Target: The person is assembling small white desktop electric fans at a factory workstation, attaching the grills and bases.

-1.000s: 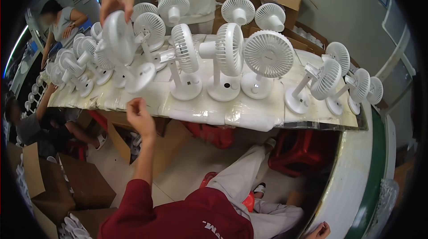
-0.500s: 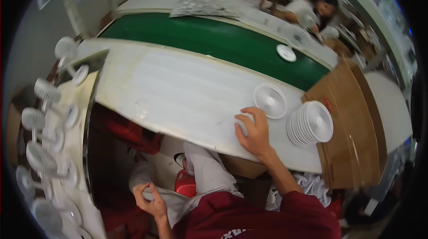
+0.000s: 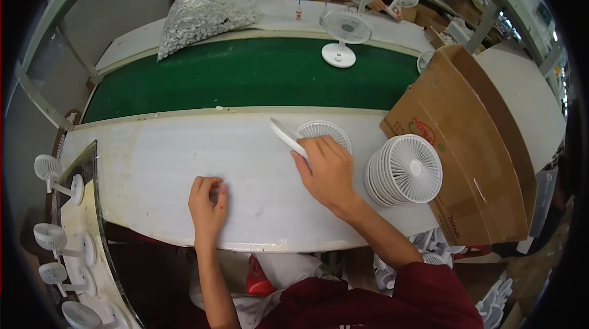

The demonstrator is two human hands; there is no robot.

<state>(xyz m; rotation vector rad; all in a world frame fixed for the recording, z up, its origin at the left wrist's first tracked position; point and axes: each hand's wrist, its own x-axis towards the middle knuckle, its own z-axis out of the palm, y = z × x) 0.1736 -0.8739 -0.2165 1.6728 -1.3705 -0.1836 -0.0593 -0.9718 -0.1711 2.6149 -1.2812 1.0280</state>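
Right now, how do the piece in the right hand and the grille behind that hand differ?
The held piece is tilted, seen nearly edge-on; the grille shows its ribbed face. The right hand grips the piece, while the grille lies on the table, partly hidden by the hand. Both are white.
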